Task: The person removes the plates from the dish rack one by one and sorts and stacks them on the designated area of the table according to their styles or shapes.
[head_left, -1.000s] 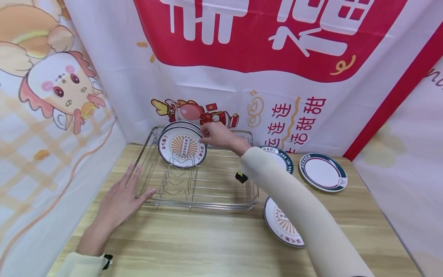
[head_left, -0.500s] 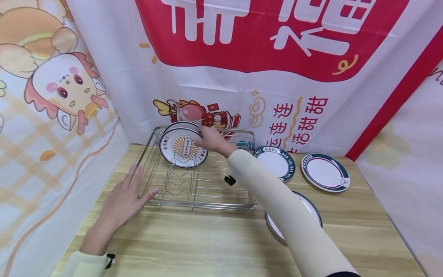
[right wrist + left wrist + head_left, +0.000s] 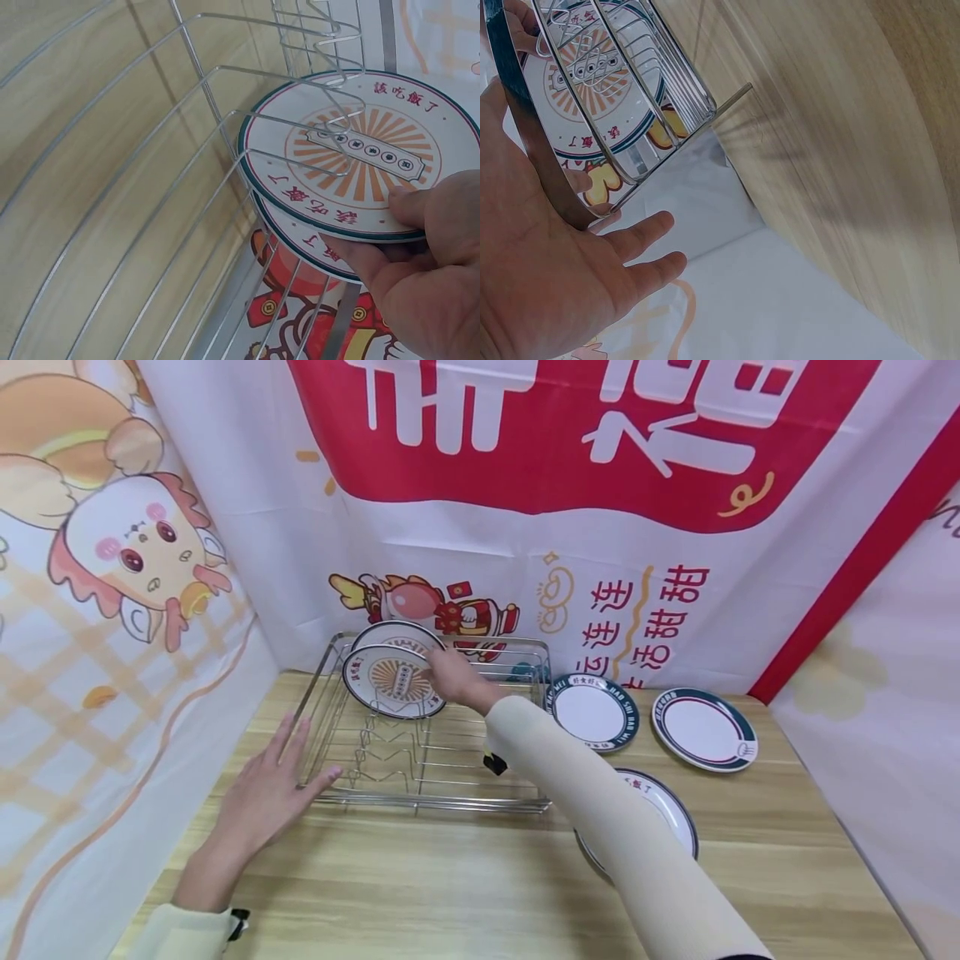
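My right hand pinches a round plate by its right edge, thumb on the printed face and fingers behind. This plate, white with a dark rim and an orange sunburst, leans in the wire dish rack. Close behind it in the rack stands a second, similar plate, mostly hidden. At the rack's left side is my left hand, fingers extended and thumb spread toward the front rail. In the left wrist view, that hand lies against the rack's metal rim.
Right of the rack, two green-rimmed plates, one nearer and one farther right, lie on the wooden table. Another plate lies in front of them, partly under my right sleeve. Printed cloth hangs behind.
The right hand has shifted left and slightly down, with a firmer grip on the front plate. That plate's top has come forward, showing more of the rear plate. The left hand stays put.
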`<act>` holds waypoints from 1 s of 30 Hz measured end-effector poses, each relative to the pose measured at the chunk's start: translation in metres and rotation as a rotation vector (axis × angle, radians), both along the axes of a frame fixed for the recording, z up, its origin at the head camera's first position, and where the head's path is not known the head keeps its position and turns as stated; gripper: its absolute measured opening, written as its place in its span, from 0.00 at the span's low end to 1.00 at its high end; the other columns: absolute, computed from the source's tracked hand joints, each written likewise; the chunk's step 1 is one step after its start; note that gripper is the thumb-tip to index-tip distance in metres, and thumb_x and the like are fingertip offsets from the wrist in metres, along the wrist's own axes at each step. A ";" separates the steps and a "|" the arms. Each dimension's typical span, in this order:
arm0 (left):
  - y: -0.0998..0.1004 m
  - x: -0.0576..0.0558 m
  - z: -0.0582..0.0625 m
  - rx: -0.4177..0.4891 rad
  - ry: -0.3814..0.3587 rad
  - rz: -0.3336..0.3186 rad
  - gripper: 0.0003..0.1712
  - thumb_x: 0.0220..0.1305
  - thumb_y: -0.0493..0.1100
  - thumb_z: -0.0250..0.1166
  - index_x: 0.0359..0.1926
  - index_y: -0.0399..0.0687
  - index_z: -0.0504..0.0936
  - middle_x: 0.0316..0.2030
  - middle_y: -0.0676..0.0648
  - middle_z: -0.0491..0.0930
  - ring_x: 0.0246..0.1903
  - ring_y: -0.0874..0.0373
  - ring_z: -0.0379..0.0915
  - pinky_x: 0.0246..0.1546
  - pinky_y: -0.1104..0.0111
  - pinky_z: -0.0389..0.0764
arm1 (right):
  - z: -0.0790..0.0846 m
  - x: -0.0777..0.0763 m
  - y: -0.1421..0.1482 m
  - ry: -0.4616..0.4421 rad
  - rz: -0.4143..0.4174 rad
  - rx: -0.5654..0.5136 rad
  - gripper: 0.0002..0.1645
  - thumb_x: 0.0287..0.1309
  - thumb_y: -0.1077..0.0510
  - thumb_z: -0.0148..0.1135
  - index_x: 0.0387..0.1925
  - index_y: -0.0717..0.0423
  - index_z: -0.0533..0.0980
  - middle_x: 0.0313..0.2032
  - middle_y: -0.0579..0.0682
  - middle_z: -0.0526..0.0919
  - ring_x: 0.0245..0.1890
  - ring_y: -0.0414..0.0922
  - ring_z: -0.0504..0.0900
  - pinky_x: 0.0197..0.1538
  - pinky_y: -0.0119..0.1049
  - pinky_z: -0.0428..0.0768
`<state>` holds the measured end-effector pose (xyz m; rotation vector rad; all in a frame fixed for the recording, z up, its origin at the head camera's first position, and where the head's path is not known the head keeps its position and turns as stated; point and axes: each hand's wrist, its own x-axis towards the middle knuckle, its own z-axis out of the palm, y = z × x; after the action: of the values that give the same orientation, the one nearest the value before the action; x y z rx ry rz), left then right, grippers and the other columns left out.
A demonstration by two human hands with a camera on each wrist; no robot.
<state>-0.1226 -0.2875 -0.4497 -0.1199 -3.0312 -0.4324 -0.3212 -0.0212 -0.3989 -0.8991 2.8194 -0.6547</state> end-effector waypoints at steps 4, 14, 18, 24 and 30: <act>0.001 -0.001 0.000 -0.002 0.001 0.001 0.56 0.77 0.73 0.50 0.86 0.47 0.36 0.85 0.39 0.28 0.69 0.13 0.54 0.67 0.24 0.59 | 0.004 0.003 0.004 0.009 0.000 -0.008 0.15 0.79 0.59 0.57 0.59 0.62 0.79 0.50 0.55 0.87 0.45 0.47 0.85 0.53 0.39 0.85; -0.002 -0.003 -0.003 -0.003 -0.002 0.009 0.56 0.77 0.74 0.49 0.86 0.49 0.35 0.85 0.41 0.26 0.70 0.13 0.53 0.68 0.24 0.58 | 0.019 0.013 0.020 0.047 -0.015 -0.152 0.16 0.80 0.60 0.56 0.60 0.62 0.81 0.49 0.57 0.90 0.42 0.47 0.89 0.46 0.36 0.89; 0.000 -0.004 -0.004 -0.004 0.000 0.005 0.56 0.77 0.73 0.51 0.86 0.49 0.35 0.85 0.41 0.27 0.69 0.13 0.54 0.67 0.24 0.59 | 0.025 0.017 0.038 0.065 -0.018 -0.215 0.19 0.80 0.61 0.56 0.66 0.59 0.79 0.54 0.57 0.89 0.48 0.49 0.91 0.51 0.40 0.90; 0.002 -0.004 -0.005 -0.001 -0.004 0.001 0.56 0.77 0.73 0.51 0.86 0.48 0.36 0.85 0.42 0.26 0.68 0.12 0.55 0.65 0.23 0.61 | 0.039 0.027 0.073 0.071 -0.053 -0.278 0.21 0.80 0.60 0.55 0.68 0.58 0.78 0.57 0.59 0.88 0.53 0.52 0.90 0.51 0.41 0.90; 0.000 -0.004 -0.004 0.000 -0.008 0.003 0.56 0.77 0.72 0.50 0.86 0.47 0.35 0.85 0.42 0.25 0.70 0.13 0.52 0.67 0.24 0.58 | 0.059 0.040 0.106 0.128 -0.072 -0.316 0.20 0.80 0.60 0.55 0.67 0.58 0.78 0.57 0.60 0.88 0.53 0.54 0.90 0.52 0.42 0.90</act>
<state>-0.1269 -0.2876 -0.4539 -0.1146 -3.0388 -0.4336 -0.2814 0.0846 -0.3396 -0.9166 2.9228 -1.1149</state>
